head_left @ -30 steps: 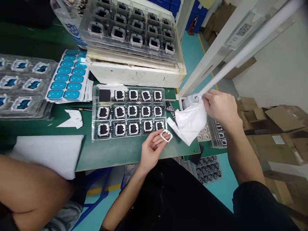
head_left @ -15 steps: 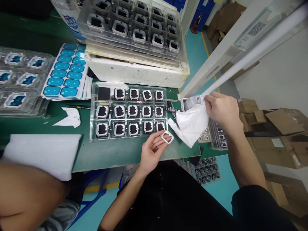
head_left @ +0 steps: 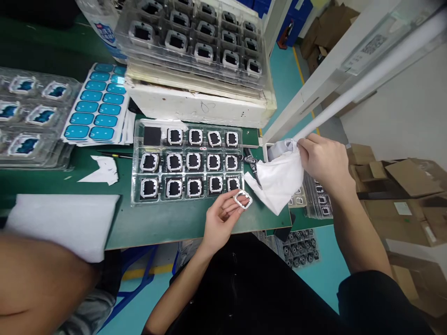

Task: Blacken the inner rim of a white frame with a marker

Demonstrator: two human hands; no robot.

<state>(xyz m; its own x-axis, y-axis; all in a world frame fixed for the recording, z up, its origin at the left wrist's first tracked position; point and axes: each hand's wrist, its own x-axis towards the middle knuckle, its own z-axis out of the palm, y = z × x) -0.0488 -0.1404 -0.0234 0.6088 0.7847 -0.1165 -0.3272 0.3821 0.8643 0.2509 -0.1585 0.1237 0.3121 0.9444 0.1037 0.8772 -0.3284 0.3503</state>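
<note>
My left hand (head_left: 219, 222) pinches a silver-white watch case frame (head_left: 249, 203) with an open centre, just off the table's front edge. My right hand (head_left: 323, 158) is closed at the top of a white cloth (head_left: 281, 184), beside a small container (head_left: 282, 148) at the table's corner. The right fingertips are partly hidden. Left of the cloth lies a clear plastic tray (head_left: 164, 170) holding several similar frames on black pads. Its back left compartment shows only a black pad (head_left: 152, 136).
A white foam block (head_left: 195, 103) bears stacked trays (head_left: 190, 63) behind. Blue sticker sheets (head_left: 94, 107), more trays (head_left: 31, 116) and a white foam sheet (head_left: 63, 218) lie leftward. Black-handled tweezers (head_left: 249, 160) rest near the cloth. A slanted white post (head_left: 314, 93) and another person's limb (head_left: 38, 284) flank me.
The camera view has shifted very slightly. Both hands keep their holds, and the frame and cloth stay nearly in place.
</note>
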